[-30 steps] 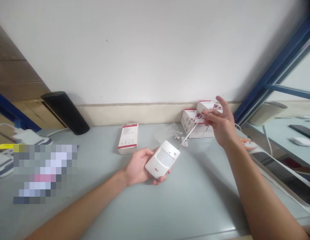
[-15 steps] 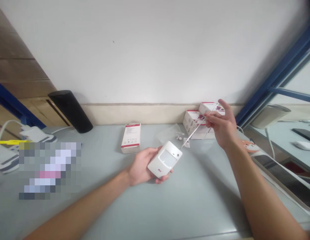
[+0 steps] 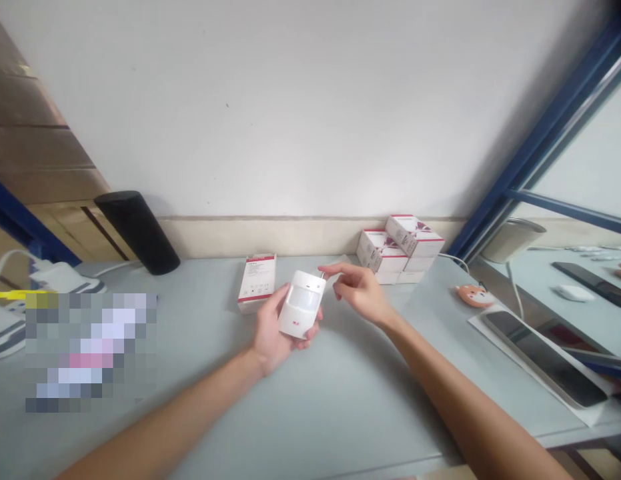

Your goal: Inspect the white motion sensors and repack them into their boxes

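Note:
My left hand is wrapped around a white motion sensor, holding it above the table with its pale lens window facing me. A small red mark shows near the sensor's lower end. From the top right corner rises a short metal antenna, mostly collapsed. The index fingertip of my right hand rests at the antenna's tip. That hand's thumb stands apart from the finger, and its other fingers are curled and partly hidden. Just behind my left hand stands a white and red box.
Several white and red boxes are stacked against the wall. A black cylinder leans at the back left, near a power strip. On the right lie a phone and an orange animal-faced item. A blue frame borders the right.
The long extended antenna has been pushed down to a short stub. My right hand has moved down and left to the sensor, and the sensor now sits more upright.

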The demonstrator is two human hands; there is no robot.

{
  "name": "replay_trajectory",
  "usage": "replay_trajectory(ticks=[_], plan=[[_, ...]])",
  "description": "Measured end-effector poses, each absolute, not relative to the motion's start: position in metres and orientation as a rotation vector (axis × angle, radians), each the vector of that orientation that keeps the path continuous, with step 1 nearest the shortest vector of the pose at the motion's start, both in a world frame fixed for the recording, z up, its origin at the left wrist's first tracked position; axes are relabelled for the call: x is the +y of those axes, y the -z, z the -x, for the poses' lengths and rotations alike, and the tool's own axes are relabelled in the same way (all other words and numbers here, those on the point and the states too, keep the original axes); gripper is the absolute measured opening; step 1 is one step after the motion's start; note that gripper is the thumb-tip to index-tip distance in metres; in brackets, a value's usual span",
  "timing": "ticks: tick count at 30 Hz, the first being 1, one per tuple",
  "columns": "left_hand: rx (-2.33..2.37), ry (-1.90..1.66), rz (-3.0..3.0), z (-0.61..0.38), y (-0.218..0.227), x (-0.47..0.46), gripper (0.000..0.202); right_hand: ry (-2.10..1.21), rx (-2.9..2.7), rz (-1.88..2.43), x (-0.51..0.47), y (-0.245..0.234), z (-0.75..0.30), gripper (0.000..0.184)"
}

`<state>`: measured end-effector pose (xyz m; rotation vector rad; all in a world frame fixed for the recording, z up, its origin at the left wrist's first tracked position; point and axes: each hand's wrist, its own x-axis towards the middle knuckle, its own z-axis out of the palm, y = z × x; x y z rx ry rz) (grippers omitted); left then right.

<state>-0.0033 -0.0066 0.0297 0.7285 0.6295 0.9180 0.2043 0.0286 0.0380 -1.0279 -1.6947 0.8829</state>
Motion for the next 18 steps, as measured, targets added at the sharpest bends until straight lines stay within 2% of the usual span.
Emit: replay_trajectory(ticks=[3,7,9,15,18], plan=[[0.624,-1.019,-0.714,0.002,-0.04,-0.01,0.041,-0.518,-1.8,1.119,0.034,-0.037,-0.215,0.05],[0.673,-1.17,-0.655,0.007,-0.06,-0.008,0.037,-0.204,-1.955,1.334,0.04,-0.025,-0.219,0.036],[0.712,-1.205,-0.686,0.01,-0.064,-0.003,0.036,-0.11,-2.08,1.344,0.04,-0.019,-0.214,0.035],[0.75,-1.102,-0.742,0.007,-0.048,0.0,0.042,0.243,-2.168,1.399,0.043,-0.014,-0.219,0.065],[0.763,-1.07,-0.705,-0.003,-0.039,-0.01,0.041,0.233,-2.125,1.418,0.053,-0.01,-0.23,0.062]])
